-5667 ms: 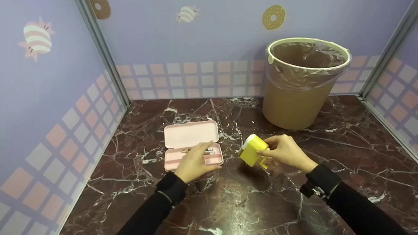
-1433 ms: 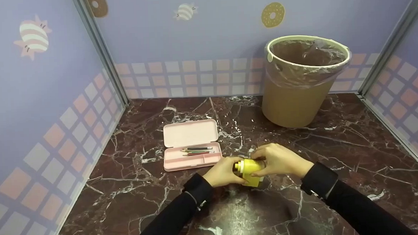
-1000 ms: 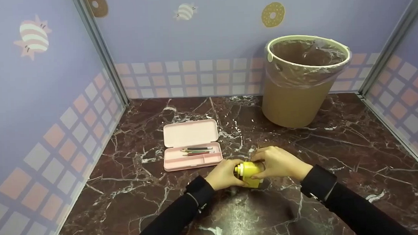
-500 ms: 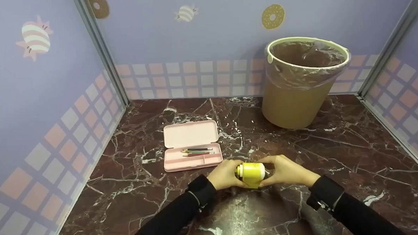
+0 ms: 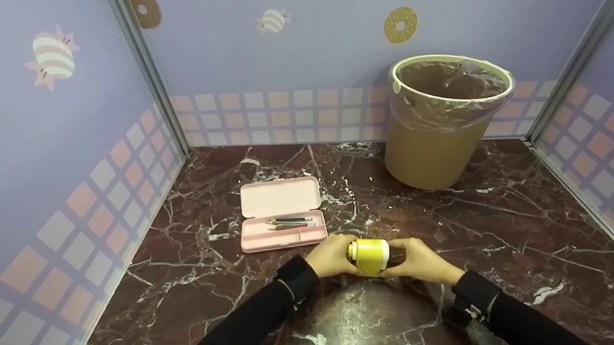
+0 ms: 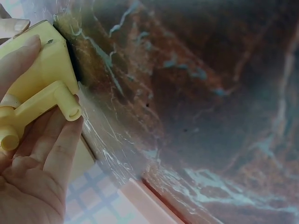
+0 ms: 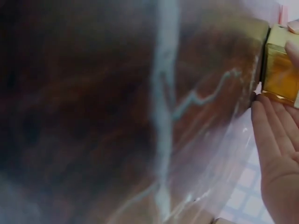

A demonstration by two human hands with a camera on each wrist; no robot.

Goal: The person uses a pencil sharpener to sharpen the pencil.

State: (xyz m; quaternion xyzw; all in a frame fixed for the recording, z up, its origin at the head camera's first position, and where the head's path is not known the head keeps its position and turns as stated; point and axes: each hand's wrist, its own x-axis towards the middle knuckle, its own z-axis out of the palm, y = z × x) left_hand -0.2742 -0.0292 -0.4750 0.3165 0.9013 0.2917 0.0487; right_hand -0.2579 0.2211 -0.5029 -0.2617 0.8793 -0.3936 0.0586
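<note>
Dark red marble with white veins runs under everything you're working on, walled in by lilac panels with candy and doughnut stickers. You've got the yellow sharpener low over the table, close to your body and right in the middle, gripped from both ends. Your left hand wraps the crank end: in the left wrist view the fingers curl under the yellow crank and a fingertip presses the top of the body, so that side is clamped firm. Your right hand cups the opposite end; the right wrist view shows the palm and fingers lying fairly flat just beside the translucent amber drawer end, more bracing than pinching. Held like that, one hand steadies while the other can work its end, and keeping it near the surface gives you support.

Off to your left and a little further out, the pink pencil case lies flat with its lid folded back, a few pencils resting in the tray within easy reach. Back right, well apart from your hands, the bin stands upright with a clear liner stretched over its rim.
</note>
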